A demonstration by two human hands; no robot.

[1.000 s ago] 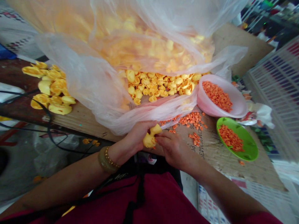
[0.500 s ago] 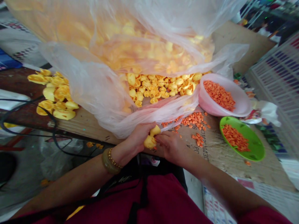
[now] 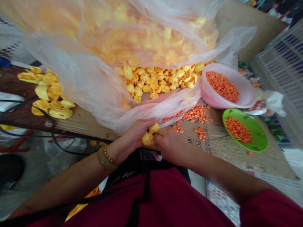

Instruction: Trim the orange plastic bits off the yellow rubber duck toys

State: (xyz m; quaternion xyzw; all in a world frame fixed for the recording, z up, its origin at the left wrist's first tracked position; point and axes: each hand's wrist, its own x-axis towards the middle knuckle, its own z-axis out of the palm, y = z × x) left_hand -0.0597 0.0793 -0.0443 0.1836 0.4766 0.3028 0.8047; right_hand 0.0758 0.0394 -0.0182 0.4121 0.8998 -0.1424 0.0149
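Note:
My left hand (image 3: 132, 135) is closed around a small yellow rounded piece (image 3: 148, 138) near the cardboard's front edge. Against the right side of that piece, the fingers of my right hand (image 3: 171, 145) are pinched together; what they hold, if anything, is too small to make out. Beyond my hands lies a clear plastic bag (image 3: 94, 85), its mouth open over many yellow shell-like pieces (image 3: 153, 78). Small orange pieces (image 3: 196, 113) are scattered to the right, on the cardboard (image 3: 220, 160).
A pink bowl (image 3: 245, 94) and a green dish (image 3: 261, 142), both with orange bits, stand at the right. More yellow shells (image 3: 55, 91) lie at the left beside a black cable (image 3: 53, 129). A white crate (image 3: 284, 60) is at the far right.
The bag, bowls and cardboard sit slightly higher in the view. Both hands appear a little further left and up, still at the yellow piece.

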